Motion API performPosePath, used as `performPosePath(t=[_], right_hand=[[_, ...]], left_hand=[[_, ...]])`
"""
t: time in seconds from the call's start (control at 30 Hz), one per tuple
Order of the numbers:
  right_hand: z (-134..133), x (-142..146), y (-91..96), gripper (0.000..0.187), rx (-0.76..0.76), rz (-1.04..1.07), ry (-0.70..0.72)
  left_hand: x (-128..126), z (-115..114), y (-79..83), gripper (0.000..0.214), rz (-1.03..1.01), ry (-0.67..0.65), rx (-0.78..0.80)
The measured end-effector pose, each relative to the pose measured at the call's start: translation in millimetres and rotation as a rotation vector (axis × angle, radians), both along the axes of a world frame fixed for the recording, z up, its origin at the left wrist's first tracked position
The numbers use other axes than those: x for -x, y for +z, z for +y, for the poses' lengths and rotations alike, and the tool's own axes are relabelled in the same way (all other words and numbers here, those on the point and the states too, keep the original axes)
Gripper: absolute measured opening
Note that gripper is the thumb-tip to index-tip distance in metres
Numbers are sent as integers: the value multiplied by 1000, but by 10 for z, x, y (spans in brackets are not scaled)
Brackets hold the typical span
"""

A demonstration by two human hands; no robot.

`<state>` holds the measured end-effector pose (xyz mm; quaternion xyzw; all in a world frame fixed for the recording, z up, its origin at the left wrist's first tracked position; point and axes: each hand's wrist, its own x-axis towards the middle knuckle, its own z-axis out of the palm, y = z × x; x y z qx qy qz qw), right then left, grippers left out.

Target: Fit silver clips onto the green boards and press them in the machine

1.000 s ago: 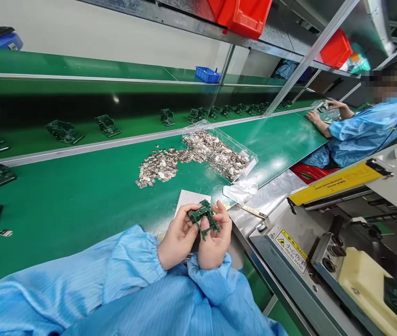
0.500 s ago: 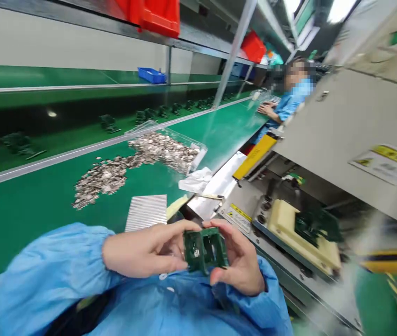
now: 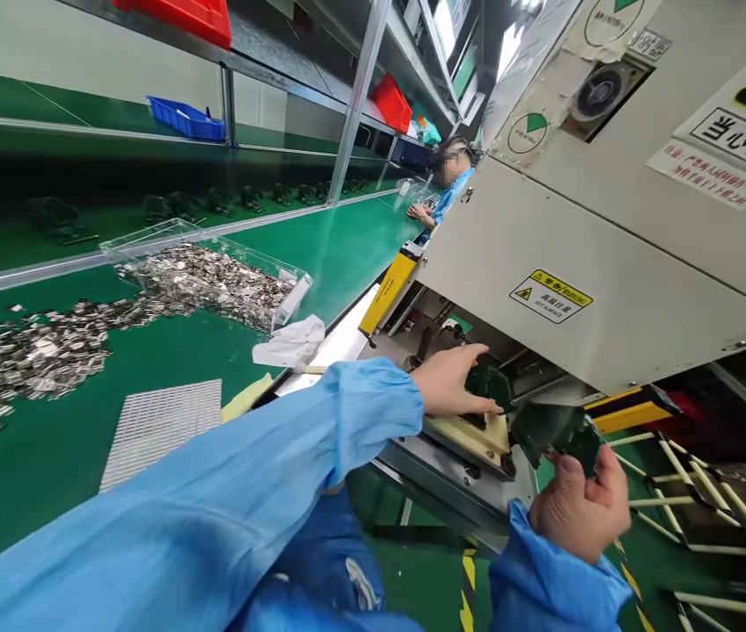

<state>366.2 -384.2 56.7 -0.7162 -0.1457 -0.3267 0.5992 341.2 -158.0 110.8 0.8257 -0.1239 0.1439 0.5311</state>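
Note:
My left hand (image 3: 448, 382) reaches into the press machine, its fingers pinching a dark green part (image 3: 488, 384) over the cream fixture block (image 3: 471, 432). My right hand (image 3: 580, 509) is lower right, fingers closed on a second dark green part (image 3: 548, 430) held just off the fixture's right edge. Both arms wear light blue sleeves. The grey press housing (image 3: 563, 237) with a yellow warning label (image 3: 550, 295) overhangs the fixture.
On the green bench lie a heap of small metal pieces (image 3: 31, 351), a clear tray (image 3: 215, 276) full of them, a white ribbed sheet (image 3: 162, 426) and a white cloth (image 3: 290, 342). A co-worker in blue (image 3: 442, 197) sits farther along. Green parts (image 3: 57, 219) ride the conveyor.
The view swung right from the bench to the press. My hands, which held one green part together near my chest, have separated: left reached into the fixture, right holds another part beside it.

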Motion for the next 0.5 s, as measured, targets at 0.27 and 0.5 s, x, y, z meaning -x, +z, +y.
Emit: performPosePath(t=[0.27, 0.5], right_hand=[[360, -327, 254, 62, 515, 170, 371], [196, -207, 206, 62, 691, -17, 61]], left_hand=[[1271, 863, -211, 55, 239, 58, 285], [1637, 1056, -752, 60, 418, 178, 244]])
